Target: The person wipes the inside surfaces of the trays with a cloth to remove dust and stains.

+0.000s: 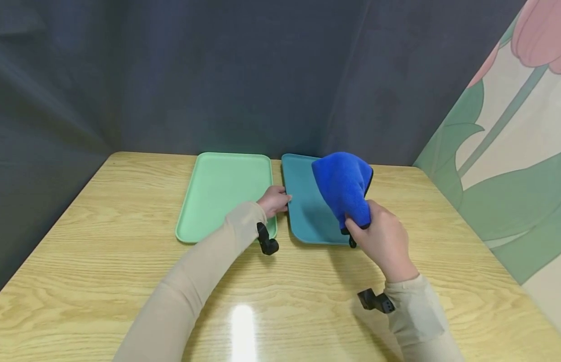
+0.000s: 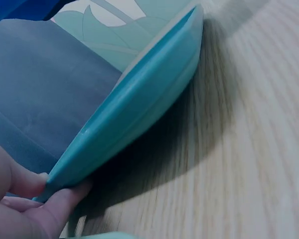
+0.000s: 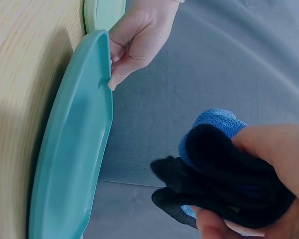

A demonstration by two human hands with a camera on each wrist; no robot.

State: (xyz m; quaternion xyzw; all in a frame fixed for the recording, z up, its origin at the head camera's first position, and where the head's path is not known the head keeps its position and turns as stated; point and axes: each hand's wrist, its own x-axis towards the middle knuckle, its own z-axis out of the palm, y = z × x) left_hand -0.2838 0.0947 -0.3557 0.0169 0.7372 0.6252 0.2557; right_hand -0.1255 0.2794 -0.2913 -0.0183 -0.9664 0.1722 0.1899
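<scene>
My left hand (image 1: 274, 200) pinches the left rim of the teal tray (image 1: 303, 211), thumb on top and fingers beneath. In the left wrist view the tray (image 2: 134, 109) is tilted, its held side raised off the wood. My right hand (image 1: 386, 239) grips a bunched blue cloth (image 1: 343, 183) with black edging, held up over the tray's right part and hiding it. Seen from the right wrist, the folded black edge (image 3: 229, 179) of the cloth sticks out between thumb and fingers, apart from the tray.
A light green tray (image 1: 226, 191) lies flat just left of the teal one, partly behind my left wrist. Both trays are on a wooden table (image 1: 126, 261). A dark curtain (image 1: 244, 75) hangs along the back, and a flower-painted wall (image 1: 511, 166) stands at right.
</scene>
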